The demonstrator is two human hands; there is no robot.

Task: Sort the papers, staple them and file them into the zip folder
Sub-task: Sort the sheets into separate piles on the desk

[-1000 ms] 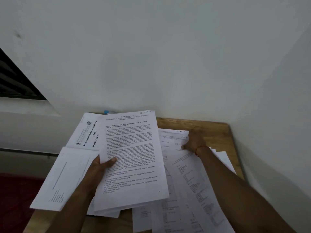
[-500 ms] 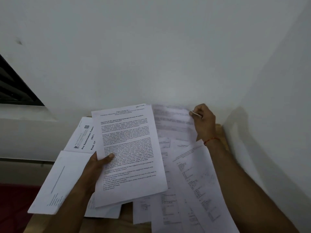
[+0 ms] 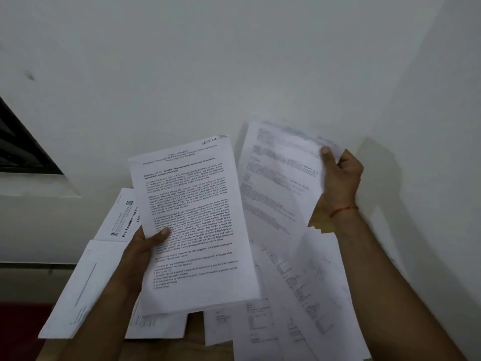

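The left hand (image 3: 145,246) grips a printed page (image 3: 192,225) marked "SECTION-1", thumb pressed on its face, while the right hand (image 3: 341,178) pinches a blurred, seemingly tabular sheet (image 3: 278,183) raised above loose papers (image 3: 299,295) on the table (image 3: 195,324).

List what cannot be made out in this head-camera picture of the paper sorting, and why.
1. Head view: sheet in the right hand, print smeared by motion blur.
2. Head view: pages behind the front page in the left hand, covered by it.
3. Head view: table, mostly under loose papers.
4. No stapler or zip folder visible.
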